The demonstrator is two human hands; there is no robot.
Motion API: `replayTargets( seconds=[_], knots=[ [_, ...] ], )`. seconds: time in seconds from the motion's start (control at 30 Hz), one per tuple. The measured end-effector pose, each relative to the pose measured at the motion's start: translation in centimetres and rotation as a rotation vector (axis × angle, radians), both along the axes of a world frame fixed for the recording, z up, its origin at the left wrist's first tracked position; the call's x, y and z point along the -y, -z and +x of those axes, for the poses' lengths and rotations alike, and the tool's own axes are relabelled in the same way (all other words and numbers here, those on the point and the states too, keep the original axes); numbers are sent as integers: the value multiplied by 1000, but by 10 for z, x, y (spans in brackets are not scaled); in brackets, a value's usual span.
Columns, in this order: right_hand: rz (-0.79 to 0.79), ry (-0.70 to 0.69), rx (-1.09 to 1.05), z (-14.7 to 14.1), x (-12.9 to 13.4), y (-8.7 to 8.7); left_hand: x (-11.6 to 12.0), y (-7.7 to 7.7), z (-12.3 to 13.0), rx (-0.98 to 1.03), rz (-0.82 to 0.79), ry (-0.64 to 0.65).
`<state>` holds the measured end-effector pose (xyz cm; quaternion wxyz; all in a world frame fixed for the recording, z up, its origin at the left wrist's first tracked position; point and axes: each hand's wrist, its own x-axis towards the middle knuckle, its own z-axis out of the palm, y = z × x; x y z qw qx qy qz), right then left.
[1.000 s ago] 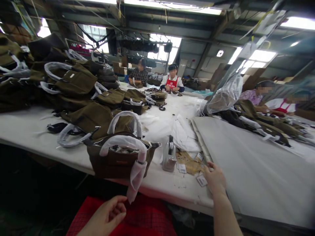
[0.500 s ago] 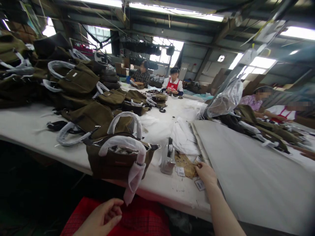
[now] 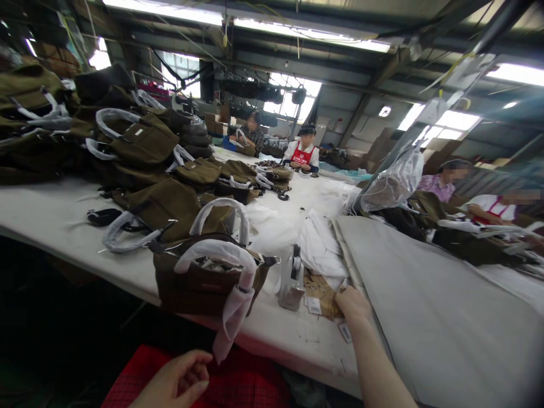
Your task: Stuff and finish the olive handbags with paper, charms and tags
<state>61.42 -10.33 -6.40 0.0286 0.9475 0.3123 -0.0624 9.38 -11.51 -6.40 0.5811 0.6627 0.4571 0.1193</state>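
Note:
An olive-brown handbag (image 3: 199, 289) sits at the table's near edge, its looped handles wrapped in white tissue. A loose end of white wrapping (image 3: 232, 326) hangs from the front handle past the table edge. My left hand (image 3: 182, 377) is beside that hanging end, palm up, fingers loosely curled and apart, with nothing visible in them. On the table my right hand (image 3: 353, 306) rests over brown paper (image 3: 323, 294) with white labelled tags (image 3: 313, 306) on it. Its fingertips are pressed together there, and what they pinch is hidden. A tape dispenser (image 3: 292, 283) stands between the bag and the paper.
Olive handbags (image 3: 140, 141) are piled along the left side of the table. White tissue sheets (image 3: 321, 243) lie beyond the tape dispenser. A grey-white board (image 3: 425, 283) covers the right side, beside a slanted post with a plastic bag (image 3: 393, 178). Several people (image 3: 304, 153) work farther back.
The view has shifted slightly, so most things sit a little lower and to the right. My right hand has turned over the brown paper, its fingertips now more hidden. My left hand stays almost still.

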Motion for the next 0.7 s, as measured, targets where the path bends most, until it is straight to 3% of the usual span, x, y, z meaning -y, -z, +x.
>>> replayTargets(
  seconds=[0.57, 0.7],
  knots=[
    [507, 80, 241, -1, 59, -40, -1, -6, 7, -1, -11, 24],
    [687, 112, 274, -5, 67, -51, 0, -6, 6, 1, -15, 36]
  ],
)
